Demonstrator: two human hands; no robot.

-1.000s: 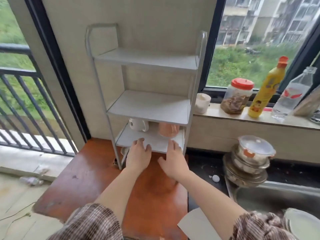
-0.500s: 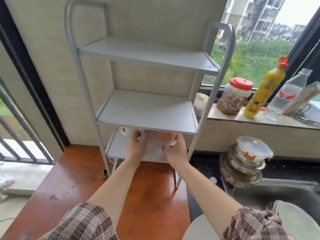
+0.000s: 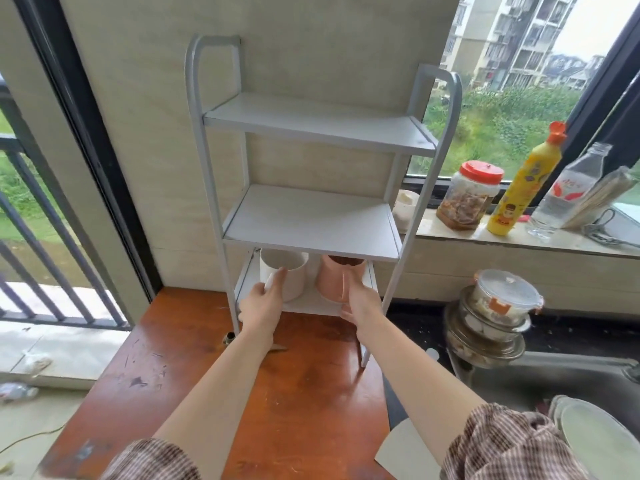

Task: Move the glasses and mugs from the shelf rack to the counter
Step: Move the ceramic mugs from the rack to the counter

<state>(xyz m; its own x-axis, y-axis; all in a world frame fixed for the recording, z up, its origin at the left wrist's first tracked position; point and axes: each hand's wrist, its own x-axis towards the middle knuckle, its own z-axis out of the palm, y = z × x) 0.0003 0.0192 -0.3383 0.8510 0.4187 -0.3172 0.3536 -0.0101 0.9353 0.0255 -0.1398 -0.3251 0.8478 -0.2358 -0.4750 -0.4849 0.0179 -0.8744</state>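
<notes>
A white three-tier shelf rack [image 3: 311, 216] stands on the orange-brown counter [image 3: 304, 403]. On its lowest shelf sit a white mug [image 3: 289, 277] on the left and a pink mug [image 3: 334, 280] on the right. My left hand [image 3: 261, 306] grips the white mug's handle. My right hand [image 3: 360, 301] is closed on the pink mug's handle. Both mugs stand upright, partly under the middle shelf. The two upper shelves hold nothing.
On the window sill at the right stand a small cream cup [image 3: 405, 209], a red-lidded jar [image 3: 469, 195], a yellow bottle [image 3: 523, 188] and a clear bottle [image 3: 568, 192]. Stacked bowls with a lidded container [image 3: 495, 317] sit beside the sink [image 3: 554, 382]. A plate [image 3: 595, 441] lies lower right.
Both hands moved from the front of the lowest shelf in to the mugs and took hold of their handles. The camera moved closer and tilted up.
</notes>
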